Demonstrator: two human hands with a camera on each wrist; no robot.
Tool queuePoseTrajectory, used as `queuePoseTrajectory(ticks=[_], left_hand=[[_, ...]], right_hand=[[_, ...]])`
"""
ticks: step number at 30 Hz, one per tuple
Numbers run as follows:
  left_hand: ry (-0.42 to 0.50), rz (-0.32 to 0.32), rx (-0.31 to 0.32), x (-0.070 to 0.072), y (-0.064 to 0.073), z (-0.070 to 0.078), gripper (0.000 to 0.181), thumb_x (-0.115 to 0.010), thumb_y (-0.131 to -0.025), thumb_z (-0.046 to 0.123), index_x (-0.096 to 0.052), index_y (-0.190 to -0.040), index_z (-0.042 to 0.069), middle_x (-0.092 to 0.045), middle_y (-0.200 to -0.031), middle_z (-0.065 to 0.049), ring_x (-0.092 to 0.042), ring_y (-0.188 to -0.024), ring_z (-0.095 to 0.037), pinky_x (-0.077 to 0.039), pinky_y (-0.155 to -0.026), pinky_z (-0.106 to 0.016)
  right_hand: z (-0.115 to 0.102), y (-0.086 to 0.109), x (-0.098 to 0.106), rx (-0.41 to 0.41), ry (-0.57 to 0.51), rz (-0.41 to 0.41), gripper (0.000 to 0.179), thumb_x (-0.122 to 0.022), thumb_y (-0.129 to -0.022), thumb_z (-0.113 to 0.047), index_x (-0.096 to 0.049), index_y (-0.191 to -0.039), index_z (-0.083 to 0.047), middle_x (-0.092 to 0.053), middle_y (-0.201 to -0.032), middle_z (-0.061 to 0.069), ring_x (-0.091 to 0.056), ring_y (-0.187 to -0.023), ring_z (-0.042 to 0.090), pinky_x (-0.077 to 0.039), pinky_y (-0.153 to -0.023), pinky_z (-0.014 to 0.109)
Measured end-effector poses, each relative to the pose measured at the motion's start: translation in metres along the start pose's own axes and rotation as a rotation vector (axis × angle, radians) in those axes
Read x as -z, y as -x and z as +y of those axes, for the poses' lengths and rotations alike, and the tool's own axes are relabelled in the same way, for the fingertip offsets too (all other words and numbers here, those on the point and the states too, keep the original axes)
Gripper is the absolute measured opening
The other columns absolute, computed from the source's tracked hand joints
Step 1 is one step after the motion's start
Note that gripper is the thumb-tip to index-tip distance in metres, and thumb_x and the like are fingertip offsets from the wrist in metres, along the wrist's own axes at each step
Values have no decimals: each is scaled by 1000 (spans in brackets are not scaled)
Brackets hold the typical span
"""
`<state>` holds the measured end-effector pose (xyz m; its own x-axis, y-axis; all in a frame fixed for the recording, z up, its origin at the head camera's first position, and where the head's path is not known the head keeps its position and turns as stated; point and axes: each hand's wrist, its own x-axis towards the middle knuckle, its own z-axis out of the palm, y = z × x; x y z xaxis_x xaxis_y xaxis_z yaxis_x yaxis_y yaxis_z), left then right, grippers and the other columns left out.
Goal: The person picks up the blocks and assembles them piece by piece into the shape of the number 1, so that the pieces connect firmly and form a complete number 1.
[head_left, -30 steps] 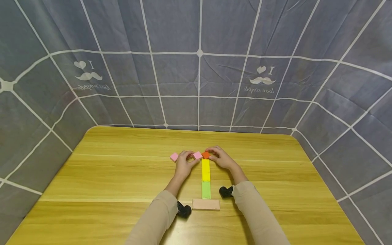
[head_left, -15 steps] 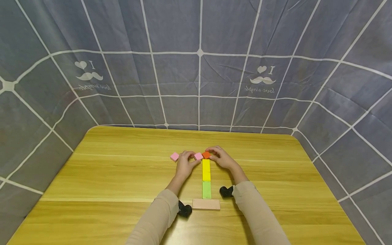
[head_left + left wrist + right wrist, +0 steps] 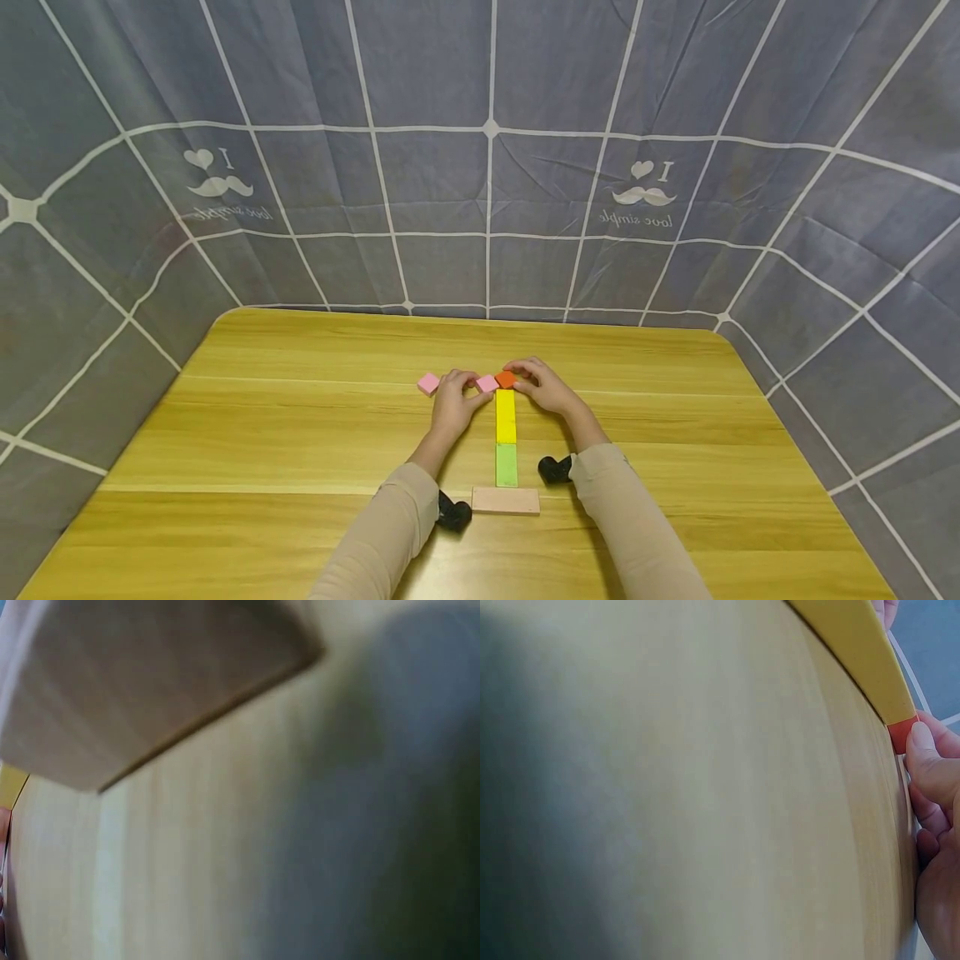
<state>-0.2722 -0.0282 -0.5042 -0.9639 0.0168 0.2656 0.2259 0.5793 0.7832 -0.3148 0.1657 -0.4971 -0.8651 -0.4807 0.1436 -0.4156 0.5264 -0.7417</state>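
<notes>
A pink block (image 3: pixel 487 383) sits between the thumb and fingers of my left hand (image 3: pixel 452 403), turned cornerwise. Right beside it, my right hand (image 3: pixel 546 387) pinches a red-orange block (image 3: pixel 506 380), also set at an angle, at the far end of a yellow block (image 3: pixel 506 417). In the right wrist view the thumb and a finger grip the red-orange block (image 3: pixel 902 737) against the yellow block's end (image 3: pixel 859 656). A light green block (image 3: pixel 506 465) continues the line toward me. A second pink block (image 3: pixel 428 384) lies left of my left hand.
Across the near end of the line lies a pale wooden plank (image 3: pixel 506 501), large and blurred in the left wrist view. Black wrist devices (image 3: pixel 453 513) sit under both forearms. A grey checked curtain (image 3: pixel 420 183) stands behind the wooden table (image 3: pixel 285 450).
The pink block in my left hand has shifted slightly right and toward me, up against the red-orange one. My right hand keeps its hold almost unmoved.
</notes>
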Motion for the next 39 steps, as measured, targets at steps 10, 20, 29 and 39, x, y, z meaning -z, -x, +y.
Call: queuePoseTrajectory(ticks=[10,20,29,39], left_hand=[[-32,-1,7,-1,-1,1,34,-77,-73,24,-65,-94,1,-56,-86,-7,-49,-83,-22,-41,-74,-33],[-25,-3,-11,-1,-1,-1,36,-78,-71,24,-66,-95,0,-57,-85,-8,-49,-82,-22,-41,-73,-33],[37,-34,-50,2,0,-5,37,-76,-74,21,-65,-99,-3,-56,-86,-9,-48,-83,-23,-40,-74,-34],[67,-44,-47,4,1,-5,31,-75,-75,14,-65,-98,-3,-57,-86,-10,-49,-83,-24,-41,-75,-34]], right_hand=[[0,0,0,2,5,5,28,-56,-89,-4,-57,-117,-3,-53,-109,15,-46,-93,25,-39,-84,38],[0,0,0,-7,4,0,28,-56,-89,-5,-57,-117,-4,-53,-110,14,-47,-95,26,-39,-87,40],[0,0,0,1,4,-1,28,-56,-89,-5,-57,-117,-3,-53,-109,14,-47,-96,26,-39,-88,41],[-1,0,0,5,3,4,28,-57,-88,-5,-57,-116,-4,-52,-110,14,-47,-96,27,-39,-88,41]])
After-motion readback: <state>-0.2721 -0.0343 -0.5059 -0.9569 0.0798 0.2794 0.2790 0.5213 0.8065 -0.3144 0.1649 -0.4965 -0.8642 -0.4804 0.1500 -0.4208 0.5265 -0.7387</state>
